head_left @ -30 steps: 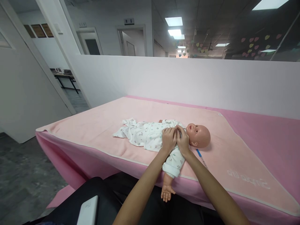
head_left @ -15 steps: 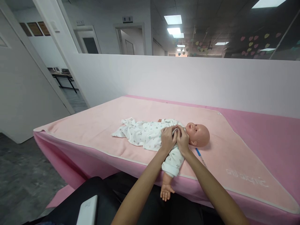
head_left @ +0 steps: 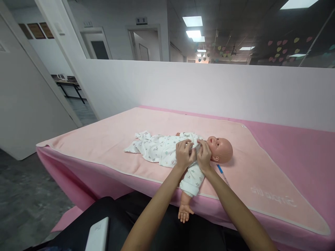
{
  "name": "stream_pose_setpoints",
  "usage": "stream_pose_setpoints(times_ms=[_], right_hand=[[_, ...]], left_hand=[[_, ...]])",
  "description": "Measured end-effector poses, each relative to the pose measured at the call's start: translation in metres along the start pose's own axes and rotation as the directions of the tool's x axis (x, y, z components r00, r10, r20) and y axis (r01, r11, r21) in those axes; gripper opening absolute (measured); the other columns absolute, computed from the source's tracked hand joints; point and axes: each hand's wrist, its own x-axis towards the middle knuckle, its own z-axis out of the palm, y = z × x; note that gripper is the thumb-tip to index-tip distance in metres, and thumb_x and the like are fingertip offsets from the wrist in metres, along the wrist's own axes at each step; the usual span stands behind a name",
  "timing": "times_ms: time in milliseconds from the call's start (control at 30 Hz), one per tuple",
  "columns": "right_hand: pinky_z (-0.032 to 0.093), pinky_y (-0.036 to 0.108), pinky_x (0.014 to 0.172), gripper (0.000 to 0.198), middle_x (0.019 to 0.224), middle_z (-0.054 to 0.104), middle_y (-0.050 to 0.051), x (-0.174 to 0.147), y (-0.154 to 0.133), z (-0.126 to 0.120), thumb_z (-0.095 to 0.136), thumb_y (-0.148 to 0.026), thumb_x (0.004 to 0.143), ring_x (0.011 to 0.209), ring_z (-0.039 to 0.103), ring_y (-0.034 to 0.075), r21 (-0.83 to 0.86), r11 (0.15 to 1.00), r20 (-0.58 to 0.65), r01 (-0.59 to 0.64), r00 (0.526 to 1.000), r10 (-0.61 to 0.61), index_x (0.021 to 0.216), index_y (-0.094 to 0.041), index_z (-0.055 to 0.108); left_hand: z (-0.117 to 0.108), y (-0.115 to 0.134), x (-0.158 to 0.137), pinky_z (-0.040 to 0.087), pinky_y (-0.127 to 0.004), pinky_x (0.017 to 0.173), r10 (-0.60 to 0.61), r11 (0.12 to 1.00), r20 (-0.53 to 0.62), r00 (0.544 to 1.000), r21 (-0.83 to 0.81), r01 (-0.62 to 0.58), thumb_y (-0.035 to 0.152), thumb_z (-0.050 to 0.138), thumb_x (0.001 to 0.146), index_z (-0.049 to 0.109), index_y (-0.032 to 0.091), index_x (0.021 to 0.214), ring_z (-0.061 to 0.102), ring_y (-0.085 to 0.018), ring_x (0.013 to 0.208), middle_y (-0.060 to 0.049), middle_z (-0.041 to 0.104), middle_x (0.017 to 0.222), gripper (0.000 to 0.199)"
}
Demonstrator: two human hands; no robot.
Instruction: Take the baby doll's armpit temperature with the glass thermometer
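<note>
A baby doll (head_left: 221, 150) lies on its back on the pink mat, its head to the right. It wears a white patterned baby shirt (head_left: 163, 150), and one bare doll hand (head_left: 185, 213) hangs past the mat's front edge. At the chest, my left hand (head_left: 184, 153) has its fingers curled onto the shirt's fabric. Just to the right, my right hand (head_left: 203, 154) pinches the shirt near the neckline, close to the doll's chin. The cloth between my fingertips is partly hidden. A thin stick with a blue end (head_left: 220, 169) lies beside my right wrist.
The pink mat (head_left: 104, 129) covers a table with a darker pink cloth (head_left: 300, 150). A white low wall (head_left: 209, 90) runs behind it. On my lap rests a white flat device (head_left: 97, 234). An open door (head_left: 28, 90) stands at the left.
My left hand has shifted slightly left, away from my right hand, leaving a small gap between them over the shirt. My right hand stays near the neckline.
</note>
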Motion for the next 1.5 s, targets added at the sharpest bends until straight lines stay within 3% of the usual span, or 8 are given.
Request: stream_pose_setpoints(times_ms=[267,500,700,1033,1267,1500], right_hand=[[0.049,0.033,0.078,0.03,0.091,0.06,0.007,0.001,-0.003,0.0,0.031,-0.012,0.085,0.086,0.057,0.016,0.024,1.0,-0.091,0.016,0.996,-0.014,0.105,-0.018,0.053],[0.049,0.033,0.076,0.03,0.086,0.058,0.006,0.0,-0.001,0.001,0.031,-0.01,0.084,0.082,0.056,0.016,0.037,0.999,-0.063,0.017,0.998,-0.014,0.103,-0.018,0.053],[0.047,0.034,0.081,0.029,0.091,0.059,0.007,0.002,-0.005,-0.002,0.032,-0.01,0.084,0.089,0.055,0.017,0.055,0.998,-0.039,0.028,0.999,-0.026,0.098,-0.018,0.055],[0.043,0.038,0.084,0.026,0.09,0.062,0.006,0.004,-0.012,-0.005,0.041,-0.008,0.074,0.088,0.055,0.02,-0.034,0.988,0.172,0.148,0.975,-0.14,0.091,-0.017,0.058],[0.042,0.036,0.082,0.016,0.089,0.062,0.005,0.006,-0.016,-0.005,0.049,-0.012,0.076,0.085,0.054,0.019,-0.073,0.985,0.184,0.155,0.973,-0.14,0.084,-0.019,0.061],[0.042,0.033,0.078,0.011,0.083,0.063,0.003,0.006,-0.013,-0.002,0.05,-0.013,0.08,0.079,0.054,0.017,-0.101,0.974,0.134,0.203,0.973,-0.189,0.079,-0.019,0.06]], left_hand=[[-0.007,-0.006,-0.003,0.034,-0.036,0.083,-0.084,0.996,0.039,0.996,-0.003,0.084,0.016,0.046,0.073,0.054,0.019,0.083,0.05,-0.021,0.091,-0.006,0.057,0.095,0.013],[-0.004,-0.004,-0.003,0.033,-0.035,0.077,-0.135,0.991,0.033,0.99,0.026,0.134,0.014,0.046,0.071,0.046,0.019,0.073,0.048,-0.02,0.078,-0.004,0.054,0.079,0.005],[-0.002,-0.006,-0.003,0.032,-0.035,0.077,-0.141,0.99,-0.029,0.99,-0.03,0.14,0.017,0.042,0.08,0.044,0.018,0.077,0.046,-0.019,0.078,-0.004,0.053,0.079,0.003],[-0.002,-0.007,-0.004,0.033,-0.034,0.074,-0.081,0.99,-0.076,0.994,-0.121,0.071,0.013,0.042,0.078,0.044,0.019,0.076,0.048,-0.017,0.071,-0.001,0.053,0.073,0.006],[-0.001,-0.008,-0.005,0.035,-0.033,0.072,-0.074,0.985,-0.059,0.996,-0.162,0.063,0.012,0.041,0.077,0.044,0.019,0.079,0.048,-0.016,0.072,-0.002,0.053,0.076,0.008],[0.002,-0.012,-0.008,0.038,-0.03,0.064,-0.158,0.969,-0.02,0.987,-0.194,0.151,0.014,0.041,0.08,0.044,0.02,0.074,0.046,-0.017,0.071,-0.003,0.048,0.076,0.008]])
